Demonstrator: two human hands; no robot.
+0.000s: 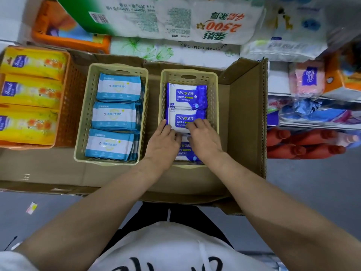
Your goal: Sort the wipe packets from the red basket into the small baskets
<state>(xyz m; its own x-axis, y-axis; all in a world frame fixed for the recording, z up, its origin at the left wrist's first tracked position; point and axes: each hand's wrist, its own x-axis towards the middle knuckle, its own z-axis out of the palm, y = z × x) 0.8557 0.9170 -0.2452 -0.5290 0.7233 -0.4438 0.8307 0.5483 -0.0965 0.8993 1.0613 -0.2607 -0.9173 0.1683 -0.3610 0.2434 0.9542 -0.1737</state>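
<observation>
My left hand (164, 140) and right hand (203, 137) both pinch the middle alcohol wipe packet (182, 122) inside the right beige basket (213, 98), fingers curled on its near edge. Left of that basket: a second beige basket (86, 114) with three light-blue packets (115, 116). Both sit in a cardboard box (246, 118).

Bare cardboard floor (240, 122) right of the packed beige basket (214, 106), box wall (262, 114) beyond.
</observation>
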